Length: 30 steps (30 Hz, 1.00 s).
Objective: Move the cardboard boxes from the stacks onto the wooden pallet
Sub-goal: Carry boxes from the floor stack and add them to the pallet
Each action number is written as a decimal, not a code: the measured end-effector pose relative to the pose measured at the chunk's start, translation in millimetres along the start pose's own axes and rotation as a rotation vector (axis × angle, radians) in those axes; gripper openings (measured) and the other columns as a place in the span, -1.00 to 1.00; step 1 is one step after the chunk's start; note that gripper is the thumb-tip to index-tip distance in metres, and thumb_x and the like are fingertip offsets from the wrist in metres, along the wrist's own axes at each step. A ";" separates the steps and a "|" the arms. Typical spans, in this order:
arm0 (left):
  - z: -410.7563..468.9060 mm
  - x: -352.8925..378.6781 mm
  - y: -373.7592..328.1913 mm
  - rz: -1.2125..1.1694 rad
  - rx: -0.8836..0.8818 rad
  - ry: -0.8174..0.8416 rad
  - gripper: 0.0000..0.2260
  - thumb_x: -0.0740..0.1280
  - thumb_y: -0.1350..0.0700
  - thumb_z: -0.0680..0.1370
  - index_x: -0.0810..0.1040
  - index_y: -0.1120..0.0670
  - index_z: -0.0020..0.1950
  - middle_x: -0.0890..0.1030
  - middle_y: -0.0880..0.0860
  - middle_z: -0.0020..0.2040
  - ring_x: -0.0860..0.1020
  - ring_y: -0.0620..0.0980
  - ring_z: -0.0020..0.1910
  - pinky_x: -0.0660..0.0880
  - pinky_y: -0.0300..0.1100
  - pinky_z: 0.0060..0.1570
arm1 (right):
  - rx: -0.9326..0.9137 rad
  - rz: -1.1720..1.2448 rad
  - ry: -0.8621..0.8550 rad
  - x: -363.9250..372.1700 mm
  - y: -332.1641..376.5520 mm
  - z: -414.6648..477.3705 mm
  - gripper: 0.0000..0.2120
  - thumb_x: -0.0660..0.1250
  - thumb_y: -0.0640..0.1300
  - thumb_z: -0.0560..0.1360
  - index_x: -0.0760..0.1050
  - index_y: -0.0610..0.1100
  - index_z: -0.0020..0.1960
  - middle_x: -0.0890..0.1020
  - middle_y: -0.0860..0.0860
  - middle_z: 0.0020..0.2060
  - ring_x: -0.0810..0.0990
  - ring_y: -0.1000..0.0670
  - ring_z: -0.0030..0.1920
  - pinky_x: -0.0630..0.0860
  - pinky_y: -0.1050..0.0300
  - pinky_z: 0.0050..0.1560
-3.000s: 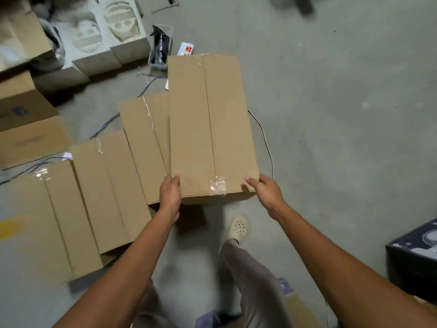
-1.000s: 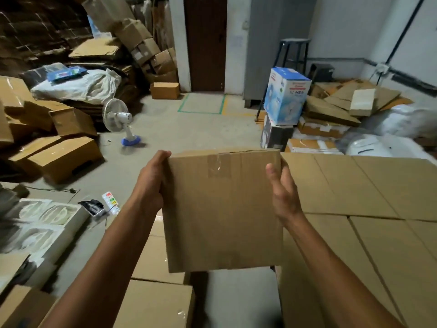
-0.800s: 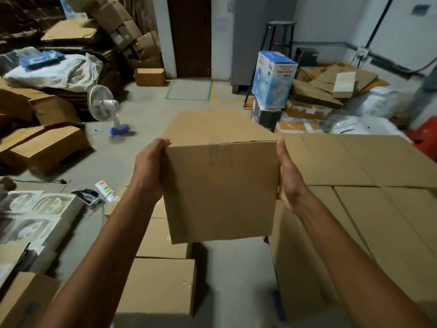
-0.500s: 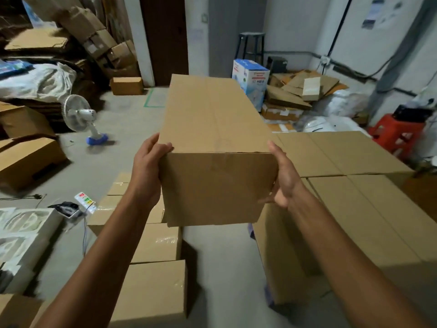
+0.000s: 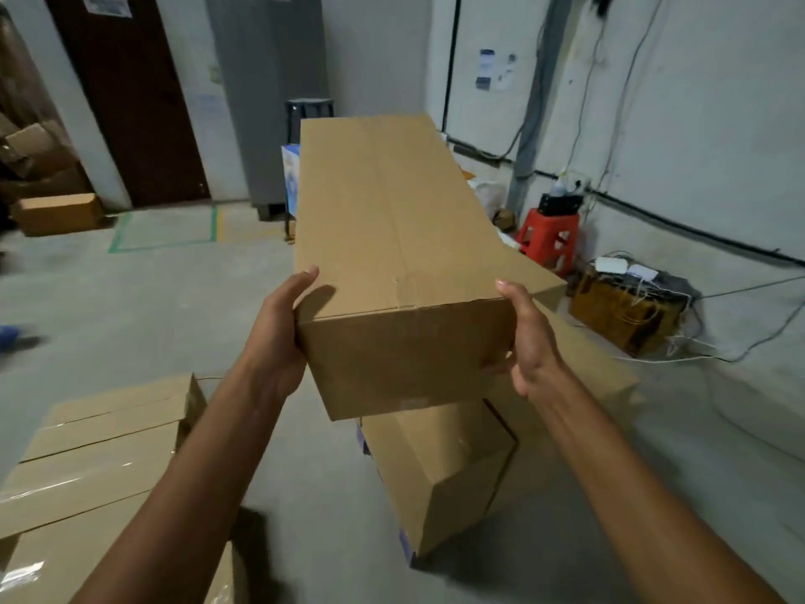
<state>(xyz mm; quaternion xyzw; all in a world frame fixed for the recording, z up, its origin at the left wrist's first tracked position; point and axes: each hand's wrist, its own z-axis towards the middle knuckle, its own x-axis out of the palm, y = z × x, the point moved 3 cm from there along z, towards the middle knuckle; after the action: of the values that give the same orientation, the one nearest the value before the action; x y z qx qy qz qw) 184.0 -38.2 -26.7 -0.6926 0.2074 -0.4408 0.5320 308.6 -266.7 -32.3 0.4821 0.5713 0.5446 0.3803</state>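
Since 0.5 s ago you've swung right w/ the long cardboard box (image 5: 392, 237): fan and left-side clutter are gone from view, red stool (image 5: 549, 237) now at 2 o'clock by the wall. Your left hand (image 5: 279, 333) and right hand (image 5: 529, 337) clamp the box's near end, one per side, thumbs on top. Box is up in the air, level, pointing to 12 o'clock, above stacked boxes (image 5: 440, 468) on the floor. More boxes (image 5: 100, 451) at 8 o'clock.
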 end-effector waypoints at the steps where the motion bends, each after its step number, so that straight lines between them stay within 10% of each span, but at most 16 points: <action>1: -0.6 20.0 9.3 -0.002 -0.017 0.027 -0.80 0.28 0.00 0.61 0.64 0.05 0.10 0.72 0.02 -0.07 0.67 -0.01 -0.13 0.55 -0.14 -0.13 | -0.009 0.003 -0.014 -23.0 2.0 1.3 -0.71 0.30 0.19 0.55 0.57 -0.03 -0.04 0.67 -0.02 -0.11 0.61 -0.03 -0.04 0.54 -0.10 0.03; 15: -12.5 301.9 149.0 0.024 -0.039 0.207 -0.87 0.27 0.09 0.61 0.56 0.05 0.11 0.68 0.00 -0.13 0.60 0.00 -0.10 0.49 -0.09 -0.12 | -0.082 0.055 -0.202 -330.6 25.1 43.1 -0.81 0.29 0.13 0.57 0.59 0.04 -0.06 0.68 0.00 -0.16 0.63 -0.03 -0.07 0.49 0.01 -0.06; 30: 156.6 501.1 258.7 -0.008 -0.102 0.270 -0.93 0.28 0.14 0.60 0.55 0.08 0.03 0.66 0.00 -0.17 0.63 -0.07 -0.23 0.51 -0.16 -0.23 | -0.016 0.123 -0.288 -488.9 25.1 259.2 -0.78 0.31 0.16 0.55 0.61 0.04 0.02 0.71 0.00 -0.11 0.65 -0.03 -0.06 0.53 -0.04 -0.02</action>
<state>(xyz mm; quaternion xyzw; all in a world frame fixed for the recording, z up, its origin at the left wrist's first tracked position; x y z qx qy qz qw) 624.5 -420.5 -76.4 -0.6538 0.2965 -0.5210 0.4617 681.1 -673.7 -82.2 0.5864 0.4758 0.4965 0.4280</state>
